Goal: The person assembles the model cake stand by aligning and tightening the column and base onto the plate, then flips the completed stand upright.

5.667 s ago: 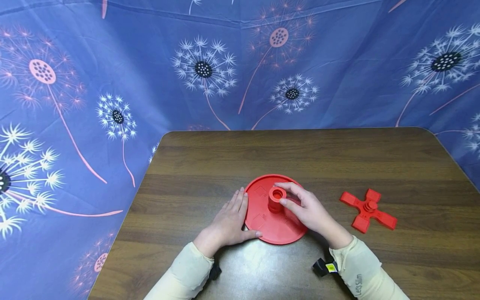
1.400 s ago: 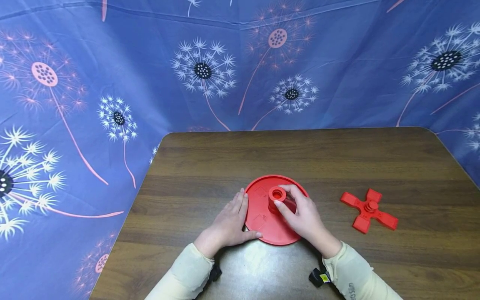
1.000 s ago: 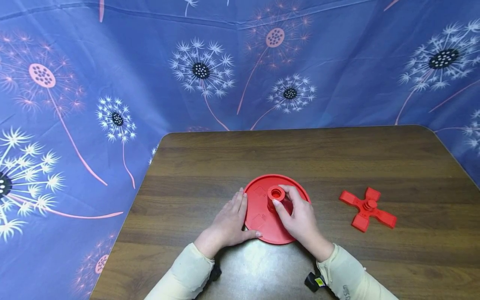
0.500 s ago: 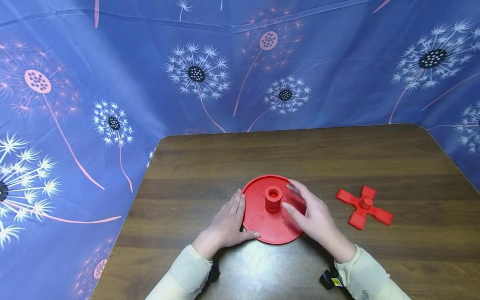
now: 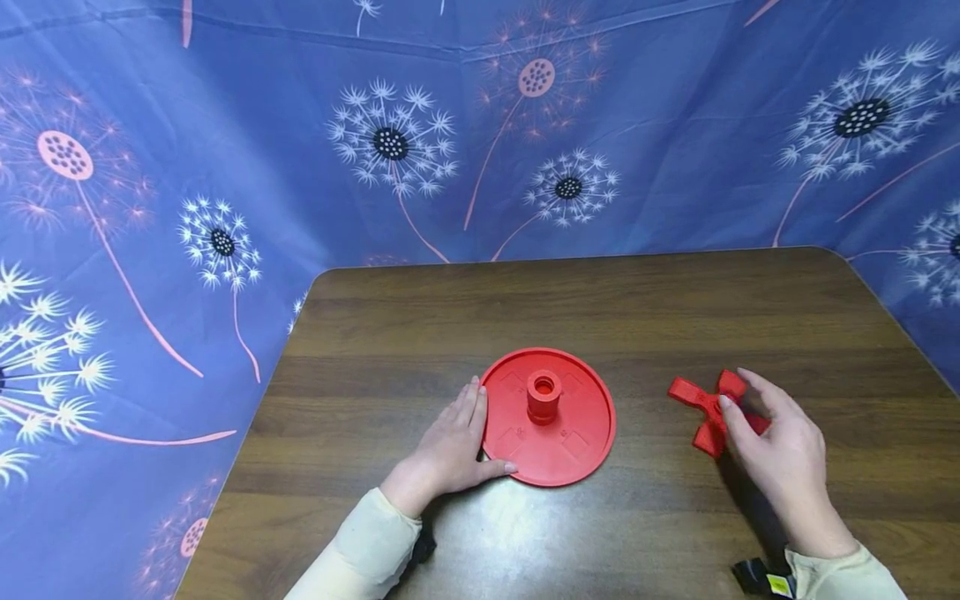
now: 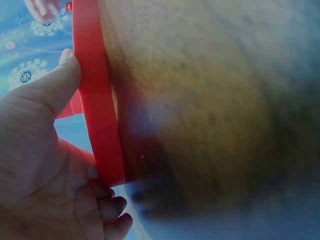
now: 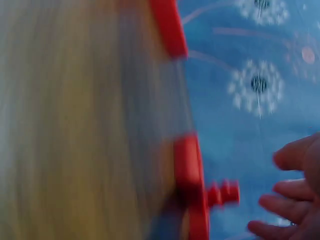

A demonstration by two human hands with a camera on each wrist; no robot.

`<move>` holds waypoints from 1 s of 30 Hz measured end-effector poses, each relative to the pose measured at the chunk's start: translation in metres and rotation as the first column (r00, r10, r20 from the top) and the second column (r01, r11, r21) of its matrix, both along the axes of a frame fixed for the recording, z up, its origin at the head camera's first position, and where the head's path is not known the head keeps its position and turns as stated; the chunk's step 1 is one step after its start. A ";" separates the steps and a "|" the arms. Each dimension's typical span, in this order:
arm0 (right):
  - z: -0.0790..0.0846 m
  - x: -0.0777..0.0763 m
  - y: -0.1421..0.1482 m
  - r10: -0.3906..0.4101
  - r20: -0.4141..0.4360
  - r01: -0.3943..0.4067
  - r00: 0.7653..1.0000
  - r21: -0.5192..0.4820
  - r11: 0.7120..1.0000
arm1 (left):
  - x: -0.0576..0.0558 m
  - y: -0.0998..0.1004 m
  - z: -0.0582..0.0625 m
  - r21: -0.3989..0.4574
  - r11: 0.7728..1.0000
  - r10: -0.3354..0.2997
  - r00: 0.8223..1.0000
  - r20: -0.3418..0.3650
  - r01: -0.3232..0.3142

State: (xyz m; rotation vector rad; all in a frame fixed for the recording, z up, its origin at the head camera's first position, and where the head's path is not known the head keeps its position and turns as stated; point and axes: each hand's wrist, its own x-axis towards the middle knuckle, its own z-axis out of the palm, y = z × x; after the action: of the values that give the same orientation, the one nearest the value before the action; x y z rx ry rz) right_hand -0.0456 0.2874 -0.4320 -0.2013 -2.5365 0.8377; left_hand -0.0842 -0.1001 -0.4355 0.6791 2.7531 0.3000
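A round red disc (image 5: 551, 462) with a raised rim lies on the table, and a short hollow red cylinder (image 5: 543, 400) stands upright at its middle. Along the disc's left edge rests my left hand (image 5: 444, 454), fingers straight and thumb against the near rim. My right hand (image 5: 783, 450) is over a red four-armed cross piece (image 5: 705, 398), thumb and forefinger spread, hiding part of it. In the right wrist view the cross's centre peg (image 7: 225, 193) stands apart from the fingertips (image 7: 267, 201). Motion blurs that view.
The brown wooden table (image 5: 450, 325) has rounded far corners. Behind it and at its left hangs a blue cloth (image 5: 450, 225) printed with dandelions. Black wrist devices sit under both sleeves, the right one (image 5: 761, 577) carrying a yellow label.
My right hand has let go of the cylinder and moved right, off the disc to the cross piece. The left hand stays at the disc's edge.
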 end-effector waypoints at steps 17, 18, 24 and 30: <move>-0.014 0.012 0.057 -0.023 0.411 -0.079 0.911 0.230 0.970 | 0.000 0.000 -0.001 -0.004 1.000 -0.003 1.000 -0.004 0.003; -0.013 0.012 0.057 -0.028 0.416 -0.075 0.909 0.229 0.970 | 0.000 0.000 -0.001 -0.002 1.000 -0.002 1.000 -0.004 0.002; -0.007 0.019 0.054 -0.009 0.400 -0.074 0.916 0.192 0.979 | -0.001 0.000 -0.002 0.017 1.000 0.004 1.000 0.000 -0.004; 0.006 0.025 0.045 0.020 0.314 -0.066 0.949 0.135 0.989 | -0.001 -0.001 -0.002 0.030 0.999 0.013 1.000 0.013 -0.014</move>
State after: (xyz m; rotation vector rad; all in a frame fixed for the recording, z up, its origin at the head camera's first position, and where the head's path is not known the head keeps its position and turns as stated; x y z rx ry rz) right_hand -0.0204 0.3326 -0.4260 -0.2496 -2.8953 0.6780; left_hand -0.0847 -0.1010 -0.4374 0.6642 2.7474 0.3475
